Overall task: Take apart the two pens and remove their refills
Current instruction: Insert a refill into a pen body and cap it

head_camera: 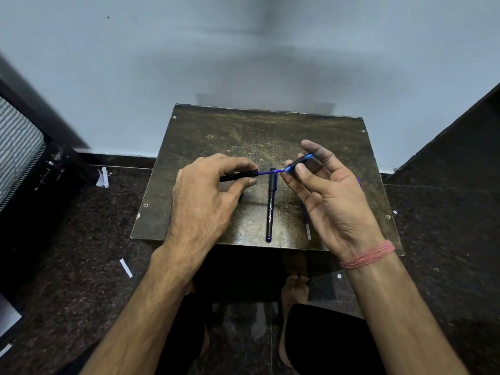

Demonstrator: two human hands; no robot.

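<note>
Two bare hands above a small dark table (216, 125). Left hand (205, 196) pinches a black pen barrel (239, 175); a thin blue refill (267, 172) runs from it toward 3 o'clock into the tip piece (299, 162) held by right hand (328, 196). A second pen (271, 204) lies btwn them, pointing 6 o'clock.

A small dark wooden table (211, 125) bears a black pen (270, 209) and a thin refill (307, 226).
</note>
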